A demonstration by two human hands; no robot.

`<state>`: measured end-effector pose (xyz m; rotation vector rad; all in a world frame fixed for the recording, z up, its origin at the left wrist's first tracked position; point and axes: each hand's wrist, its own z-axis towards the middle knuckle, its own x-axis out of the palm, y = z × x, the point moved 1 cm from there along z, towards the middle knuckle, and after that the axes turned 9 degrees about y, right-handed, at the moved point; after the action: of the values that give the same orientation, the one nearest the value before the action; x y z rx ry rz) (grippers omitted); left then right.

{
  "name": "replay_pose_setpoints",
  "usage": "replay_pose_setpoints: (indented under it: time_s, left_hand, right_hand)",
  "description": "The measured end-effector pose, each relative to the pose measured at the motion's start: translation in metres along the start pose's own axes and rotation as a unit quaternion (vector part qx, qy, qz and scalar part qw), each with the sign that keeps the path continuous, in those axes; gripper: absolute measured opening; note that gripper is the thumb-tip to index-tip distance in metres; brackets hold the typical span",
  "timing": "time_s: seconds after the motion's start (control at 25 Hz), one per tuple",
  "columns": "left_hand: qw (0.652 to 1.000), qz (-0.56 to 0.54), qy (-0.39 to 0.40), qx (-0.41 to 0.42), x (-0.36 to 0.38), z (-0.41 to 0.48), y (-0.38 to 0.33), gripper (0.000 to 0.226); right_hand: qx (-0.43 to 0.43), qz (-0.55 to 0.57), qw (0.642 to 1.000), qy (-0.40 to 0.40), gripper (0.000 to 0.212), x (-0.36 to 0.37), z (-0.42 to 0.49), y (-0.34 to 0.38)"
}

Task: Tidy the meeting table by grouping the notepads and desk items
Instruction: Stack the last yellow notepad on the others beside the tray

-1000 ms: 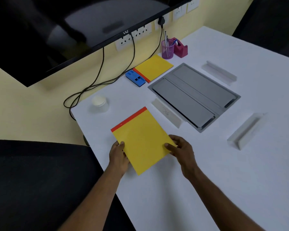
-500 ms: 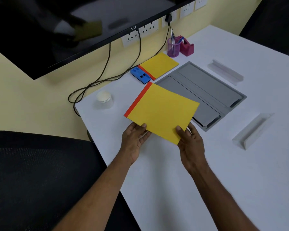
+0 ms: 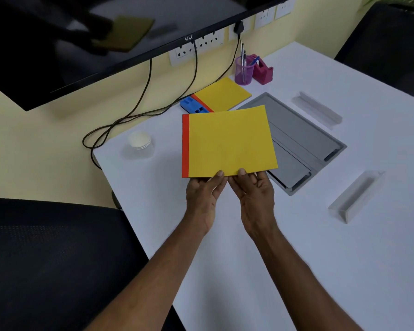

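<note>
Lifted off the white table [image 3: 320, 271] and turned red spine leftward, the flat yellow paper notepad [image 3: 228, 143] hangs pinched between left hand [image 3: 202, 199] and right hand [image 3: 255, 197], apparently bound for its twin yellow pad [image 3: 222, 95] at the far edge.

Blue stapler [image 3: 193, 106] partly behind notepad [image 3: 227, 142]

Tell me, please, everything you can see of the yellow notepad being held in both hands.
The held notepad is a thin yellow rectangular pad with a red binding strip along its left edge; it looks like paper. It is lifted off the white table, landscape and tilted toward the camera. The left hand and right hand pinch its near edge, thumbs on top. It overlaps the grey panel in view.
</note>
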<state>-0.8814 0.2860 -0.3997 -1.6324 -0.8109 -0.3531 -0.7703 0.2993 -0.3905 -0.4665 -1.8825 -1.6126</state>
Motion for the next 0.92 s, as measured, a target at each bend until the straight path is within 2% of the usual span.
replay_pose_setpoints:
  time_s: [0.12, 0.2, 0.28, 0.36, 0.44, 0.48, 0.64, 0.68, 0.92]
  left_hand:
    - [0.992, 0.123, 0.012, 0.002, -0.011, 0.014, -0.002, 0.045]
    - [0.959, 0.284, -0.001, 0.002, -0.028, 0.023, -0.001, 0.043]
    - [0.886, 0.464, -0.019, 0.005, -0.057, 0.035, 0.005, 0.049]
    - [0.765, 0.644, -0.005, 0.01, -0.095, 0.052, 0.016, 0.06]
    - [0.651, 0.759, 0.012, 0.005, -0.127, 0.072, 0.028, 0.067]
    - [0.615, 0.788, 0.008, 0.002, -0.137, 0.082, 0.032, 0.067]
    - [0.523, 0.85, -0.059, 0.026, -0.143, 0.131, 0.039, 0.063]
    - [0.507, 0.858, -0.073, 0.031, -0.139, 0.145, 0.04, 0.063]
    - [0.492, 0.861, -0.097, 0.084, -0.136, 0.183, 0.052, 0.062]
  right_hand:
    - [-0.006, -0.011, 1.0, -0.012, 0.04, -0.007, 0.02, -0.001]
    - [-0.007, -0.001, 0.999, -0.031, 0.04, -0.011, 0.041, 0.003]
    - [0.0, -0.005, 0.999, -0.051, 0.04, -0.016, 0.068, 0.015]
    - [0.009, -0.027, 0.997, -0.065, 0.038, -0.025, 0.098, 0.028]
    - [0.021, -0.056, 0.996, -0.071, 0.033, -0.038, 0.126, 0.04]
    - [0.029, -0.071, 0.994, -0.076, 0.03, -0.045, 0.139, 0.044]
    - [0.059, -0.093, 0.989, -0.102, 0.022, -0.075, 0.197, 0.052]
    - [0.064, -0.093, 0.988, -0.108, 0.021, -0.082, 0.211, 0.052]
    - [0.096, -0.131, 0.978, -0.13, 0.02, -0.117, 0.287, 0.037]
